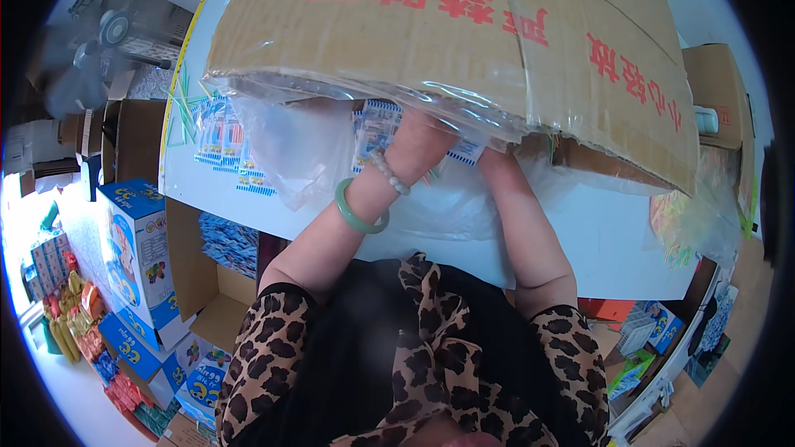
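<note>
Both my hands reach in under the overhanging edge of a large brown cardboard box [373,45] with red lettering. My left hand [422,145], with a green bangle and a beaded bracelet on its wrist, is beside a blue-and-white printed packet [377,128]. My right hand [497,165] is just to the right, with another small blue-edged packet [468,151] between the two hands. The cardboard and clear plastic film [298,153] hide the fingers of both hands, so their grip does not show. Several similar packets [222,136] lie at the left on the white table [331,228].
Thin green sticks [182,112] lie at the table's left edge. Right of the box is a plastic bag of pale yellow-green pieces [675,219]. Blue-and-white cartons [137,244] and an open box of blue packets [228,244] stand low on the left. A fan [87,66] is further back.
</note>
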The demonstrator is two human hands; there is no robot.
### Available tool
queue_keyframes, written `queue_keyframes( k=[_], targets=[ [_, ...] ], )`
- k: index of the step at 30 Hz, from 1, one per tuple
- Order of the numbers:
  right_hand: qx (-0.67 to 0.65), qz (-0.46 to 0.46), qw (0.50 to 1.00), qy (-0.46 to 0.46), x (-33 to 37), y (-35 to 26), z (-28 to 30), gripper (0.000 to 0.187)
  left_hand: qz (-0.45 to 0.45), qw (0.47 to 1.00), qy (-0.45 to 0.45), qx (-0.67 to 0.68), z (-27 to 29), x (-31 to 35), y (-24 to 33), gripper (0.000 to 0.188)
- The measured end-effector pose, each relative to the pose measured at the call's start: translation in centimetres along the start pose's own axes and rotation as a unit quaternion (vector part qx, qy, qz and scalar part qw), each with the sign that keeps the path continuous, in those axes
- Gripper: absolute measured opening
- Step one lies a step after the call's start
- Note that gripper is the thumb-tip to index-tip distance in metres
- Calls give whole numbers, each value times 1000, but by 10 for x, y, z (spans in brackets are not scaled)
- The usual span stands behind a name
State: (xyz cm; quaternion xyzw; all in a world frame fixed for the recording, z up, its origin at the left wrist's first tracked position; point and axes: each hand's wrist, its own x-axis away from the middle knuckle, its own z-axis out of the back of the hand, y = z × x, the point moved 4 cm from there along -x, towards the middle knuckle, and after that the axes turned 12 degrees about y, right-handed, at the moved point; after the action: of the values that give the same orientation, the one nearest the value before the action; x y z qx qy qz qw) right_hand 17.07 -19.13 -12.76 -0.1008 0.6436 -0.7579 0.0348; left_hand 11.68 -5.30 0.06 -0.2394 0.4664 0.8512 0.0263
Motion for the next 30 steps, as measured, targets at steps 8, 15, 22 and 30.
queue_keyframes(
  k=[8, 15, 22, 30],
  targets=[
    [580, 471, 657, 104, 10, -47, -6, 29, 250, 883, 202, 342, 44, 17, -28, 8],
    [685, 251, 682, -57, 4, -57, -11, 32, 297, 921, 92, 237, 43, 11, -1, 11],
    [580, 512, 633, 34, 43, -138, -13, 33, 313, 869, 147, 353, 45, 23, -21, 6],
    [197, 217, 956, 0, 44, -138, -23, 35, 256, 939, 60, 223, 43, 30, -27, 14]
  ],
)
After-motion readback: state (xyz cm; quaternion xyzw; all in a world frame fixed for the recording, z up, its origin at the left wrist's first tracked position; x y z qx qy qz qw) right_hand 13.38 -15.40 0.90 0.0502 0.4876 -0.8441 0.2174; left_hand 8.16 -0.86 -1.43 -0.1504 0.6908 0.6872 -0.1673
